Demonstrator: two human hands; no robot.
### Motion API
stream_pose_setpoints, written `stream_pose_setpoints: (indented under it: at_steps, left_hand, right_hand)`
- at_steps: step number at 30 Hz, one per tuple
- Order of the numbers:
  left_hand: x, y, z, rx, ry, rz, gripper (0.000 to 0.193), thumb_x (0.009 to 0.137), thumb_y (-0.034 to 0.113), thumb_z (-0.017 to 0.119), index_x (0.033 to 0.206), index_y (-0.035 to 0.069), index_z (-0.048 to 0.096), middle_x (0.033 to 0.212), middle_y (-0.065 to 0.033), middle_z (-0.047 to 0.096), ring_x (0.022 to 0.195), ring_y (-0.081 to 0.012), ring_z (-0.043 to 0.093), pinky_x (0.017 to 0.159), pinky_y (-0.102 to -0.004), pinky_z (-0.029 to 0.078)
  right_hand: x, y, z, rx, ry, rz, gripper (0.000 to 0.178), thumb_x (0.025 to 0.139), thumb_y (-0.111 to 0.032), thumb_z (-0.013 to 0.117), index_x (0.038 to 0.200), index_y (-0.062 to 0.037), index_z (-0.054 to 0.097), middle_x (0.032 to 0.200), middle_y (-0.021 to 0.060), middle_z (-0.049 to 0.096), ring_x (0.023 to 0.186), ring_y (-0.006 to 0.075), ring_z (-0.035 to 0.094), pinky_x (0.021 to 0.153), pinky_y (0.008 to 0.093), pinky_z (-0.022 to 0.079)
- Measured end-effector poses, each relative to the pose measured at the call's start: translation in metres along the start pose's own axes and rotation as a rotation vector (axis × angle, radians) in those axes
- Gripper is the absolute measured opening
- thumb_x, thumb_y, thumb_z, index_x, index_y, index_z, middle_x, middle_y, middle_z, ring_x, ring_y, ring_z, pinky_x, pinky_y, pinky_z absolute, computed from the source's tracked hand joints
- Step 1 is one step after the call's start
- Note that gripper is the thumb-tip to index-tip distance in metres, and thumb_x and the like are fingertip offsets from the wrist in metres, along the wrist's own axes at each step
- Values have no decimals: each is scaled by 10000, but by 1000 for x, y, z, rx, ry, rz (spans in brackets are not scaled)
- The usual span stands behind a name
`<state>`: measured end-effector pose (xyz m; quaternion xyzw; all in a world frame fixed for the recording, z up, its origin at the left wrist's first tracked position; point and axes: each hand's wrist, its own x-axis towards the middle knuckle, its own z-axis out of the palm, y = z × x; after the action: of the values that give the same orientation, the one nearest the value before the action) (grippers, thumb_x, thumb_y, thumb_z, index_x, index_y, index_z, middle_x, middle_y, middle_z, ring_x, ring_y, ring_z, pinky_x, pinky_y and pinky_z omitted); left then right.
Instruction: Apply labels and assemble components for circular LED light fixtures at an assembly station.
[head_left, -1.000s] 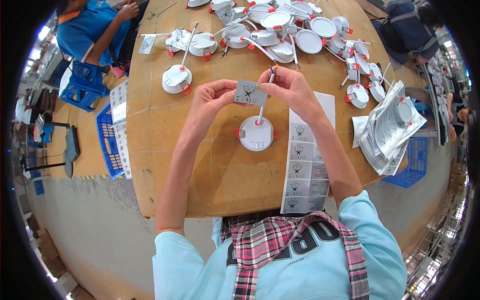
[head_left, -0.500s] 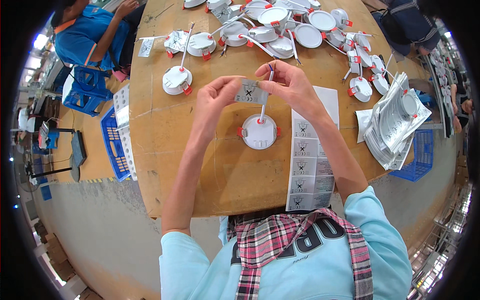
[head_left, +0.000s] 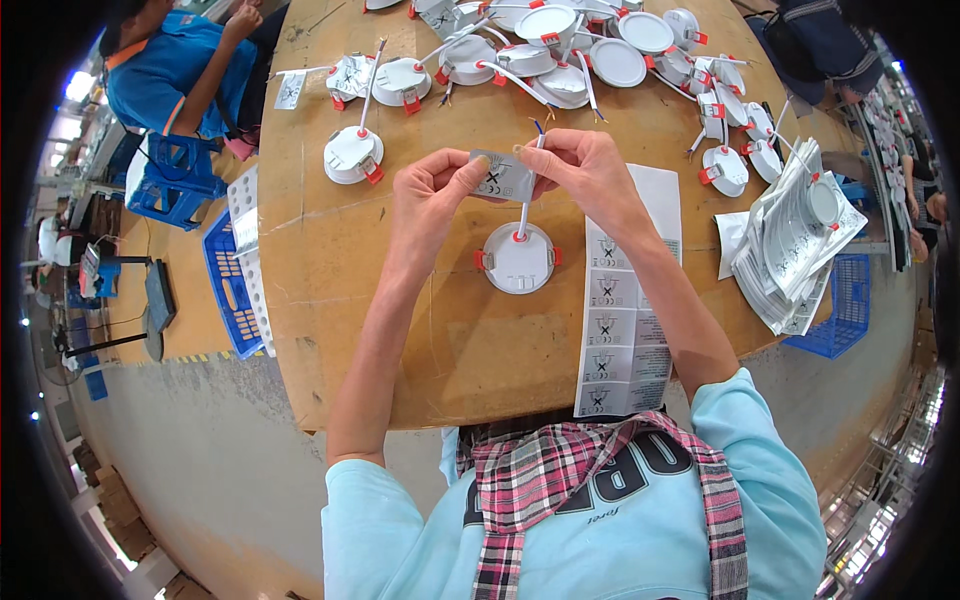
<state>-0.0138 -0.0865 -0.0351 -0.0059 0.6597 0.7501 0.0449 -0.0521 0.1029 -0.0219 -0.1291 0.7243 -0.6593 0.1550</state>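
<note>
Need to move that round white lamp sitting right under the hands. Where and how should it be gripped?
Best guess: take the round white lamp across its rim, coming straight down from above. It lies flat on the table, and its white cable rises from the middle to the right hand, so fingers should straddle the disc front and back, clear of the red clips on its left and right.

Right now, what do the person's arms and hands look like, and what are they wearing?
Both hands, the left hand and the right hand, are bare: no gloves, rings or watch show. The forearms are bare too. Short light-blue sleeves cover the upper arms, and a pink, black and white checked cloth hangs at the chest.
</note>
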Motion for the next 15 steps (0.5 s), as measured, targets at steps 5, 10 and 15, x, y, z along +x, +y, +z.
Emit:
stream_pose_setpoints:
  at_steps: [5,10,15]
  left_hand:
    - [-2,-3,-1,39,54,17,177,895,167,623,915,-5,658,824,-32,663,757,-85,610,751,-232,479]
    - [-1,-9,-3,-21,80,37,183,896,174,620,919,-3,662,830,-34,666,759,-87,614,763,-241,487]
    - [1,-8,-7,-142,72,-95,202,887,174,628,952,-11,677,873,-56,679,783,-107,632,778,-268,521]
  right_hand:
    - [1,4,2,77,17,-21,262,873,-207,644,885,54,661,773,93,672,651,117,635,613,234,518]
    - [0,4,1,74,-57,92,273,856,-209,668,885,63,661,776,95,667,660,110,630,626,235,519]
    - [-1,2,0,49,-40,86,252,854,-205,670,885,46,668,764,78,660,662,106,622,633,232,519]
